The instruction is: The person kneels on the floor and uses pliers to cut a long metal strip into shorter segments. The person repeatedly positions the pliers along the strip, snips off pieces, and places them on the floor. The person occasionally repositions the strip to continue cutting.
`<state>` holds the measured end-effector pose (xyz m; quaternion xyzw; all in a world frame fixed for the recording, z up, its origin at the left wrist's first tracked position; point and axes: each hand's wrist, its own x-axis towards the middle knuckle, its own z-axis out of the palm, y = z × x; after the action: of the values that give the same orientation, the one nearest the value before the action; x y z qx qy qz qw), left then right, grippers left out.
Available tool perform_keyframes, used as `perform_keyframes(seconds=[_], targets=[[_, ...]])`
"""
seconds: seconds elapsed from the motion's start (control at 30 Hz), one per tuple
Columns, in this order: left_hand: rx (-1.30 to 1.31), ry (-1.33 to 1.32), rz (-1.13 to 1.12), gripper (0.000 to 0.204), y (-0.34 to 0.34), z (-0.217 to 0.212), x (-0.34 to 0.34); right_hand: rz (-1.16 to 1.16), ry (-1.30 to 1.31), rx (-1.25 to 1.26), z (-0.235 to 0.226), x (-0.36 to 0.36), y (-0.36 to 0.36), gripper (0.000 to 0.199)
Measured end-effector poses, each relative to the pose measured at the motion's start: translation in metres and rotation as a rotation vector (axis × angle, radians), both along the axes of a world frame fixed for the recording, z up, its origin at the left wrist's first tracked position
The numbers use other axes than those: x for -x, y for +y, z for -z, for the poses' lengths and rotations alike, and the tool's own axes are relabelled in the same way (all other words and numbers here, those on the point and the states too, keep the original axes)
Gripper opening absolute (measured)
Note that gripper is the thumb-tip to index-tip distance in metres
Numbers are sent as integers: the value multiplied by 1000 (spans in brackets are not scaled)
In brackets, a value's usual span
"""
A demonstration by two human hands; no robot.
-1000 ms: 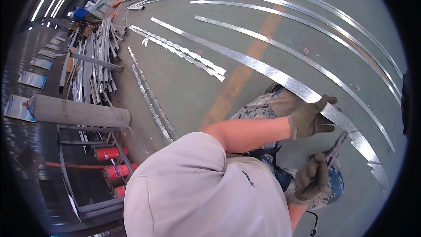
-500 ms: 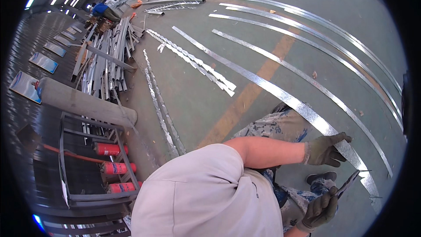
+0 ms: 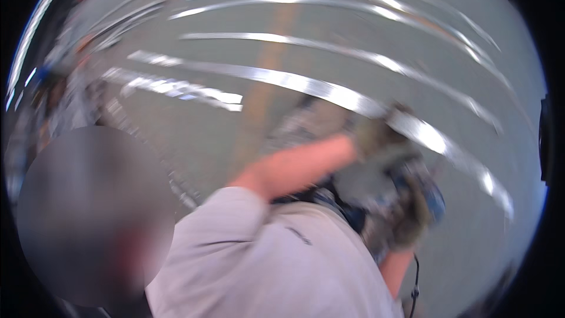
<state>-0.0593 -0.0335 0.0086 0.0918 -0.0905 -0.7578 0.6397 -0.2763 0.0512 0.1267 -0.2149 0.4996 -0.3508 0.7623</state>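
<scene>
Two gloved hands, left hand (image 3: 376, 136) outstretched on metal strip (image 3: 306, 85), right hand (image 3: 409, 221) bent, grip unclear from blur

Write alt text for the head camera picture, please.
A blurred view down at a person's two gloved hands: the left hand reaches to a long shiny metal strip on the grey floor, and the right hand is by a blue tool. More curved strips lie beyond.

Long shiny metal strips (image 3: 353, 53) curve across the grey floor (image 3: 194, 135) from ten o'clock to three o'clock. An orange line (image 3: 265, 82) on my floor runs toward twelve. A blurry metal pile (image 3: 65, 94) sits at nine.
</scene>
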Motion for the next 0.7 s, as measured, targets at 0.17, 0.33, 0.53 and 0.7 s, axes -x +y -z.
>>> perform_keyframes(seconds=[0.17,0.33,0.53,0.7], targets=[[-116,-154,33,48,-2,-17,-8,-172,61,-50,-1,3,-6,42],[-168,-163,73,46,-5,-19,-5,-186,287,32,2,-20,5,38],[-141,-176,51,46,0,-26,-8,-278,401,6,3,-33,-4,38],[-164,-195,49,48,-1,-27,-9,-364,505,54,10,-45,-6,37]])
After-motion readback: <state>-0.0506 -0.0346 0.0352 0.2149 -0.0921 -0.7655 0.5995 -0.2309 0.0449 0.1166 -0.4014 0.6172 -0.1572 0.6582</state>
